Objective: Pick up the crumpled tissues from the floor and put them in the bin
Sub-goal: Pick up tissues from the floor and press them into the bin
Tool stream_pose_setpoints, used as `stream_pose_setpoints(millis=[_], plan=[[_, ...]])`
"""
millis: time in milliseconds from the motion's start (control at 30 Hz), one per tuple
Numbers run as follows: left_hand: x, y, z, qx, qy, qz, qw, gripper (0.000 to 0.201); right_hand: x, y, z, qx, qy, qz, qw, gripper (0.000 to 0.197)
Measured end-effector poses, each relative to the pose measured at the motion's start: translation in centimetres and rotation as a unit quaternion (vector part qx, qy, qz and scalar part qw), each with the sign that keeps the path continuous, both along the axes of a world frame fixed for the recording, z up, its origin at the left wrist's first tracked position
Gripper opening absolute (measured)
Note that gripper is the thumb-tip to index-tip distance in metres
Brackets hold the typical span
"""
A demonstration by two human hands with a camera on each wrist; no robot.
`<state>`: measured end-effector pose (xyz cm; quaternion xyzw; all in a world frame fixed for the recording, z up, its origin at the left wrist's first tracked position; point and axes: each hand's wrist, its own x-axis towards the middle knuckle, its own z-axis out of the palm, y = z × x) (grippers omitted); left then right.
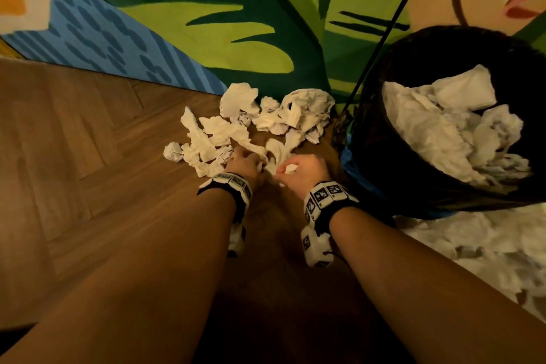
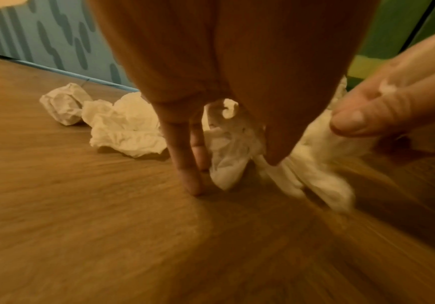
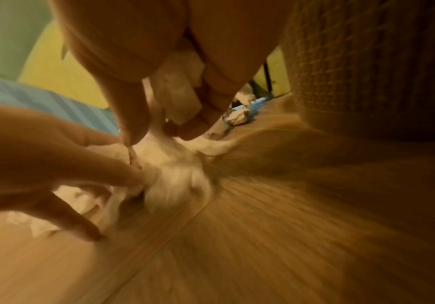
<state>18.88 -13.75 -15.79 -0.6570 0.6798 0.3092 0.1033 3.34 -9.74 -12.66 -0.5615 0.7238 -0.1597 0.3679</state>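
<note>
Several crumpled white tissues (image 1: 254,124) lie heaped on the wooden floor by the wall. Both hands are down in the near edge of the heap. My left hand (image 1: 249,158) stands with fingertips (image 2: 190,181) on the floor and pinches a tissue (image 2: 227,162) between fingers and thumb. My right hand (image 1: 291,170) is curled round a wad of tissue (image 3: 180,88), and more tissue trails from it to the floor. The dark woven bin (image 1: 384,139) stands just right of the right hand, with tissues (image 1: 437,130) inside.
A painted wall (image 1: 206,23) runs close behind the heap. A thin black cord (image 1: 384,38) slants down beside the bin. A white fluffy rug (image 1: 472,248) lies at the right, near the bin's base. Bare wooden floor (image 1: 88,171) stretches to the left.
</note>
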Motion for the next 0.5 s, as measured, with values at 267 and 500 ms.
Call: stream_pose_setpoints(millis=[267, 500], plan=[[-1.2, 3.2, 0.4, -0.003, 0.050, 0.009, 0.999, 0.059, -1.0, 3.9, 3.0, -0.047, -0.027, 0.069, 0.996, 0.043], [-0.7, 4.4, 5.9, -0.094, 0.121, 0.051, 0.987, 0.021, -1.5, 4.9, 10.1, -0.072, 0.000, 0.139, 0.988, 0.046]])
